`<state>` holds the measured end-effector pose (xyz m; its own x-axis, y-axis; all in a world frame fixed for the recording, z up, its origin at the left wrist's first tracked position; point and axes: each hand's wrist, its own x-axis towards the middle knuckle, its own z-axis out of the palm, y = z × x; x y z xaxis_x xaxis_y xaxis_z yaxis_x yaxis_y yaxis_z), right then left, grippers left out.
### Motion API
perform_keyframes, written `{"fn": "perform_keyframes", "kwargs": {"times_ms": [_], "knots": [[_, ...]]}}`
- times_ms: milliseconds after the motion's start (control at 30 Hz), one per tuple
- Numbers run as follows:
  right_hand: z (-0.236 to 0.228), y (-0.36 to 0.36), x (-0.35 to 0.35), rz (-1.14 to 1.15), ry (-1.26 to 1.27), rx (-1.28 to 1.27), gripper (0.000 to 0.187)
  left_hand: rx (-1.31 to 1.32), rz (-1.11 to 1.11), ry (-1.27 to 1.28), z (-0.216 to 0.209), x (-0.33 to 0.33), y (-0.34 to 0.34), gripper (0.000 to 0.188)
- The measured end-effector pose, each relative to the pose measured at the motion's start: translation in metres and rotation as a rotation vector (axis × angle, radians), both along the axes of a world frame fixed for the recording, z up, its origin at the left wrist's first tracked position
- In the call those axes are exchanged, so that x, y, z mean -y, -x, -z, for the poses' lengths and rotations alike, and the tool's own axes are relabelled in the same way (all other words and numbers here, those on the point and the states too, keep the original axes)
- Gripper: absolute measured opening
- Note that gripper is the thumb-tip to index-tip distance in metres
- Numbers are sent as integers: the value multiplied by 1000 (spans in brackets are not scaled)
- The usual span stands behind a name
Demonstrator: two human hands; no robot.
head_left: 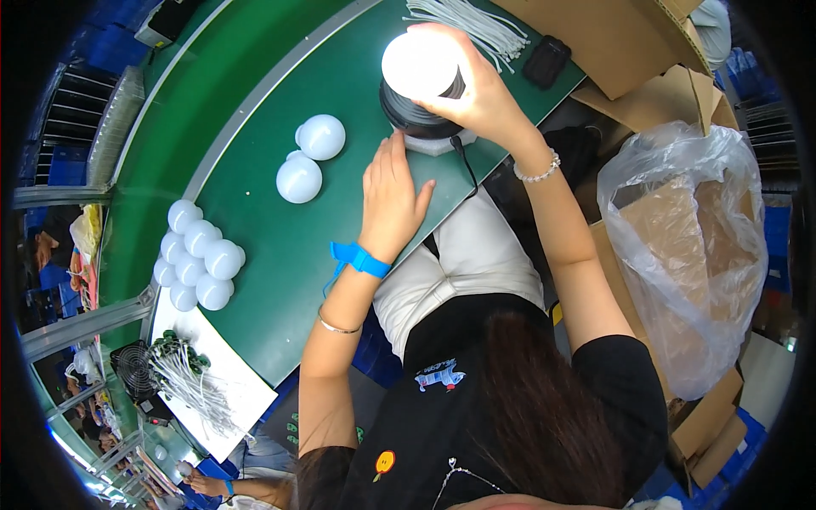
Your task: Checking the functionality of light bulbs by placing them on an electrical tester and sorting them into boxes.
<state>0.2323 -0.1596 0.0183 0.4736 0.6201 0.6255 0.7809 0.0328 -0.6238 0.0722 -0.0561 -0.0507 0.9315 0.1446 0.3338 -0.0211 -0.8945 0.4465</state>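
Right hand (480, 89) is gripping the lit bulb (419, 65), its fingers curling round the right side of the globe with the thumb passing along the near side. The lit bulb is glowing white above a black base (414, 117) at the far edge of the work area; whether globe and base are touching cannot be told from this angle. The base is standing on a white block (433, 146), and a black cord (470, 174) is running from it toward the near side. Left hand (391, 200) is resting on the green surface (280, 263), its fingers stretching straight and close together, thumb spreading wide, tips reaching the near-left edge of the base. Two unlit bulbs (311, 159) are lying left of the base, side by side; a cluster of unlit bulbs (200, 255) is sitting farther left. White cables (467, 28) are lying in a bundle at the far right, with a black case (546, 62) sitting just beside them. Wires (191, 378) are lying on a white sheet (242, 387) at the near left. A clear bag (680, 255) is hanging over cardboard at the right.
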Motion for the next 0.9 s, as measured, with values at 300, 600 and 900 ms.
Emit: {"fn": "perform_keyframes", "kwargs": {"times_ms": [300,600,900], "knots": [[9,-8,-5,67,-90,-129,79,-11,-16,-7,3,-3,-2,84],[-33,4,37,170,-268,495,82,29,-2,17,3,-3,1,83],[-207,-117,190,833,-152,591,59,-2,17,-70,1,-4,7,84]]}}
